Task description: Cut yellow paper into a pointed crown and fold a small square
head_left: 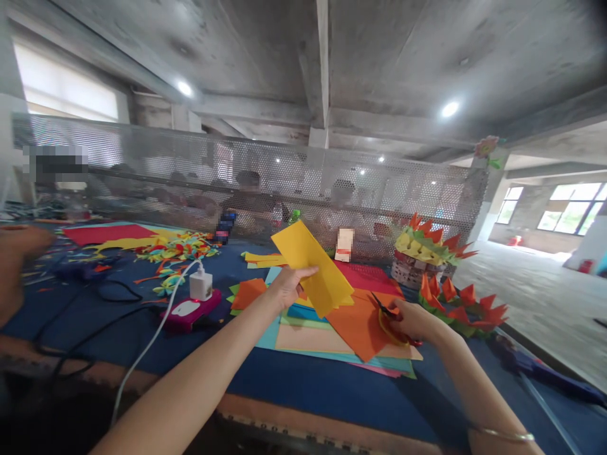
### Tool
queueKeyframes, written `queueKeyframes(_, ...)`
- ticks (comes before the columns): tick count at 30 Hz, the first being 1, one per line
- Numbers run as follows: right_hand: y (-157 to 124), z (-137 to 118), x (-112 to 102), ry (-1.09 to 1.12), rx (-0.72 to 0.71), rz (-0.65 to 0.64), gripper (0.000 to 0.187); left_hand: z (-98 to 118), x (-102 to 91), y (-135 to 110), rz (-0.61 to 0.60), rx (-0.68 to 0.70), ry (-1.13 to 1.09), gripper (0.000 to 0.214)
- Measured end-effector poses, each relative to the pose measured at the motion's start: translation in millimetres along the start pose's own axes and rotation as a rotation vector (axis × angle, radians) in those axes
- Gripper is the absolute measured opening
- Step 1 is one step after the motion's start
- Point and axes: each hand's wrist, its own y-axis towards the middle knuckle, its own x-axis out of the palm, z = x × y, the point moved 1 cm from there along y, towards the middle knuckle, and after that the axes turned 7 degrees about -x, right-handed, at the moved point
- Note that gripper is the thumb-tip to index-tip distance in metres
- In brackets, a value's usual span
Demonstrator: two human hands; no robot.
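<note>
My left hand [288, 287] pinches a folded sheet of yellow paper [315, 268], held up and tilted over the table. In my right hand [410, 321] is a pair of scissors [385, 309], its blades pointing up and to the left, apart from the yellow paper. Beneath both hands lies a stack of coloured paper sheets, with an orange sheet [360, 328] and a peach sheet [303, 339] near the top. Smaller orange pieces [250, 294] rest left of the stack, and yellow strips [265, 260] lie behind them.
A pink power strip [192, 311] bears a white charger [200, 284] with a cable. Coloured paper scraps [175, 249] pile up behind it. Folded-paper crowns [465, 306] stand at right, near a blue glue gun [545, 373]. A co-worker's hand [23, 246] is at far left. A perforated screen [294, 170] runs behind.
</note>
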Motion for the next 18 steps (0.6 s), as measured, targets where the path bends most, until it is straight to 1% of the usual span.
queueKeyframes(3, 1.5, 4.4, -0.2, 0.027, 0.011, 0.041, 0.042, 1.5, -2.9, 3.1, -0.022, 0.031, -0.008, 0.042)
queueKeyframes(5, 4.0, 3.9, -1.7, 0.04, -0.001, 0.085, 0.046, 3.5, -4.9, 5.6, -0.035, 0.058, -0.029, 0.045)
queueKeyframes(7, 7.0, -1.8, -4.2, 0.105, -0.03, 0.171, 0.046, 6.1, -6.5, 7.6, -0.031, 0.079, -0.057, 0.046)
queueKeyframes(9, 8.8, -13.3, -6.4, 0.328, -0.078, 0.279, 0.045, 8.7, -7.4, 8.7, -0.023, 0.088, -0.077, 0.045)
queueKeyframes(10, 8.7, -20.6, -7.1, 0.504, -0.108, 0.318, 0.044, 9.9, -7.6, 8.9, -0.02, 0.093, -0.084, 0.044)
queueKeyframes(11, 7.8, -28.6, -7.2, 0.683, -0.128, 0.319, 0.044, 11.2, -7.6, 8.9, -0.022, 0.097, -0.09, 0.043)
queueKeyframes(13, 4.0, -44.5, -6.9, 0.933, -0.132, 0.269, 0.051, 13.8, -7.3, 8.3, -0.025, 0.102, -0.097, 0.039)
queueKeyframes(15, -1.7, -58.2, -6.9, 1.042, -0.159, 0.187, 0.05, 16.8, -6.7, 6.8, -0.02, 0.111, -0.104, 0.037)
queueKeyframes(18, -9.9, -71.3, -8.2, 1.093, -0.248, 0.119, 0.048, 21.6, -6.1, 4.2, -0.014, 0.134, -0.095, 0.035)
